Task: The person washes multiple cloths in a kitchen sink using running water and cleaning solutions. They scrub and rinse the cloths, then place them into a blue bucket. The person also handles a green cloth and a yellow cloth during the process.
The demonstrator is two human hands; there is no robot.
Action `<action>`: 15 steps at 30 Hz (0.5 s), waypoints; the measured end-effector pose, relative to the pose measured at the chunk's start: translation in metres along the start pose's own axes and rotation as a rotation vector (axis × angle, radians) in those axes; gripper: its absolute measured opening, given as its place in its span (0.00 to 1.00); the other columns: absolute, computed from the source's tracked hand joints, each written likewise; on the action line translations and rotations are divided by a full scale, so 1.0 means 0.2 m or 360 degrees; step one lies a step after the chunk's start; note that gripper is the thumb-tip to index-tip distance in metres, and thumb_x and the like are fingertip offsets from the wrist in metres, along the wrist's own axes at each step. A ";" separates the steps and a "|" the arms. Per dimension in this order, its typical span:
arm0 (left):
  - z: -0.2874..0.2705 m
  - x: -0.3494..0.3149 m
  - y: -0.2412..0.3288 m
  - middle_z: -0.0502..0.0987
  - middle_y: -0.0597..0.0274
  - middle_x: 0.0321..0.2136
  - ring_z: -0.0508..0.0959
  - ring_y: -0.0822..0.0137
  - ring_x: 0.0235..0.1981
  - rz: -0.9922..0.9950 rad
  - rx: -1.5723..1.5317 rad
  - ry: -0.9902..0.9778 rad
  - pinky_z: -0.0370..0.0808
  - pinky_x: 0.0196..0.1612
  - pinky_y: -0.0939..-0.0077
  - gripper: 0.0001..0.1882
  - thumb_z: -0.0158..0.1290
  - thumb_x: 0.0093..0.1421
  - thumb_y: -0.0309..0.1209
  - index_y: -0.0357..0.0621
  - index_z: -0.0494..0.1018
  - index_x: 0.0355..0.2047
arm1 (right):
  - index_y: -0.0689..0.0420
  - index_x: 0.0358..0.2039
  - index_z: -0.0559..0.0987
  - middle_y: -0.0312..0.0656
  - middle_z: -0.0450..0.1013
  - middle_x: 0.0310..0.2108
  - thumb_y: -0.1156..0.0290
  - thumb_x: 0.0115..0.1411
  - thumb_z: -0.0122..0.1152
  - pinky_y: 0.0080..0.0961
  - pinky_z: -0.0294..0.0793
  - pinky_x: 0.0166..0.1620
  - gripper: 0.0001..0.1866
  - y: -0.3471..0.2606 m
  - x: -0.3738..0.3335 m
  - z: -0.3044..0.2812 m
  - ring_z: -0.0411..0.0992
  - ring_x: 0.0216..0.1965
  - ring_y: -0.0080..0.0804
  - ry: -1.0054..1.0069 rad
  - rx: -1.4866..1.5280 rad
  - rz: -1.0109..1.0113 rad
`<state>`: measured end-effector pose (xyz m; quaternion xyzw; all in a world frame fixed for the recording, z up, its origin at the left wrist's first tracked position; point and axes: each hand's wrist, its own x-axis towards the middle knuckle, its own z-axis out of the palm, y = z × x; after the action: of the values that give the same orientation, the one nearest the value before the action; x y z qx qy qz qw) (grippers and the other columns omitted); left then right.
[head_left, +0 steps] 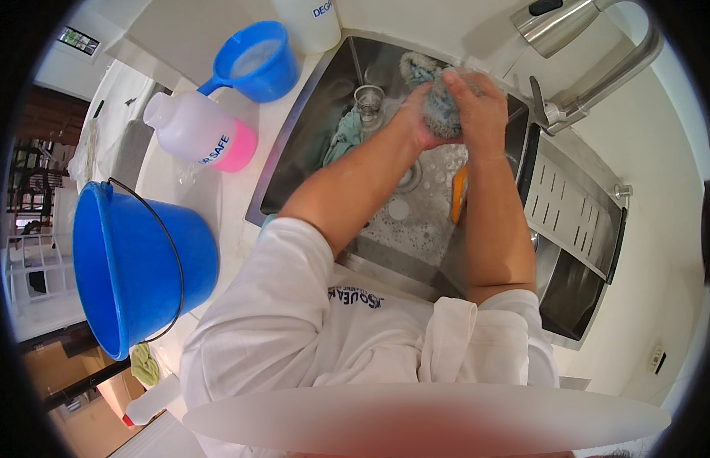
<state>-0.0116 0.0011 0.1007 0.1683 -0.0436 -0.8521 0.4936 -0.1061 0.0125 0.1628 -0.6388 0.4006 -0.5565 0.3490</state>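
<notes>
Two bare hands meet over the stainless-steel sink (309, 122), squeezing a soapy, blue-grey knitted cloth bundle (439, 103) above the suds-covered basin floor. The left hand (416, 118) cups the bundle from below with its fingers curled shut around it, and the right hand (477, 103) presses over the top, its fingers likewise closed on the fabric. Just beside the bundle, a small clear glass (369, 101) stands upright in the basin, with a teal rag (341, 137) crumpled next to it. An orange-handled tool (458, 195) lies in the foam under the right forearm. On the white bench left of the sink sit a blue plastic scoop (259, 61), a translucent bottle holding pink liquid (202, 131) on its side, and a large blue bucket (133, 263). Slippery lather could let the bundle squirt free, and a hard wringing motion might knock the nearby glass over.
</notes>
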 end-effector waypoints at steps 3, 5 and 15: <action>-0.07 0.05 0.04 0.72 0.62 0.37 0.72 0.62 0.38 -0.0111 0.0300 -0.0035 0.69 0.36 0.56 0.18 0.38 0.55 0.45 0.50 0.68 0.39 | 0.57 0.18 0.74 0.36 0.69 0.22 0.72 0.41 0.60 0.27 0.67 0.34 0.05 -0.06 -0.04 0.01 0.69 0.27 0.33 -0.0191 -0.0437 -0.0582; -0.11 0.06 0.07 0.72 0.62 0.34 0.72 0.64 0.35 -0.0193 0.0478 -0.0213 0.69 0.34 0.60 0.17 0.40 0.54 0.43 0.49 0.69 0.37 | 0.53 0.17 0.73 0.35 0.69 0.22 0.70 0.36 0.61 0.31 0.66 0.33 0.06 -0.07 -0.07 0.02 0.68 0.26 0.33 -0.0283 -0.0674 -0.1064; -0.13 -0.01 0.08 0.73 0.61 0.20 0.71 0.71 0.21 -0.0673 0.2524 -0.0533 0.68 0.24 0.78 0.11 0.47 0.51 0.36 0.42 0.73 0.27 | 0.47 0.16 0.73 0.35 0.66 0.21 0.67 0.39 0.51 0.28 0.59 0.27 0.02 0.09 -0.42 0.09 0.67 0.23 0.29 -0.1020 -0.1137 -0.1457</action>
<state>0.0105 -0.0029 0.0803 0.3415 -0.6702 -0.6573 0.0457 -0.0950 0.0792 0.1076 -0.9549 0.1250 -0.2640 -0.0542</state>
